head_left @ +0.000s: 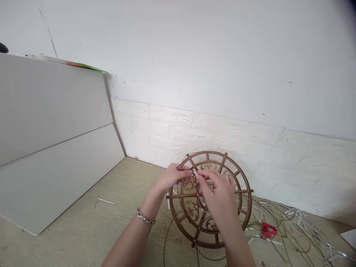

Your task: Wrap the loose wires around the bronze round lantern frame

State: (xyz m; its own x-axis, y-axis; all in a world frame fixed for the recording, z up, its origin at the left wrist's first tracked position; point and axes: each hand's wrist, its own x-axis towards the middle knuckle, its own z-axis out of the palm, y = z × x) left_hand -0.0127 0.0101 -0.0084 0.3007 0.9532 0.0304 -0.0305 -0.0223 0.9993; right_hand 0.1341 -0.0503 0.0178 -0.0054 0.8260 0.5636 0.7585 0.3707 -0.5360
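A round brown frame (210, 245) with spokes and scrolled ornaments stands tilted in front of me, its top toward the wall. My left hand (175, 176) grips its upper left part, thumb on the front and fingers partly behind the openwork. Near the frame's centre, my right hand (218, 193) has thumb and index finger pinched together; whatever lies between the fingertips is too small to make out. Thin brown wire runs round the frame's rings, and a loose length (164, 243) curves down at its lower left.
Wires and white strips (303, 226) lie tangled on the floor at the right, with a red scrap (269, 230) among them. A white panelled cabinet (55, 111) stands left. Behind the frame is a white brick-patterned wall (222, 128). One white strip (105, 201) lies left.
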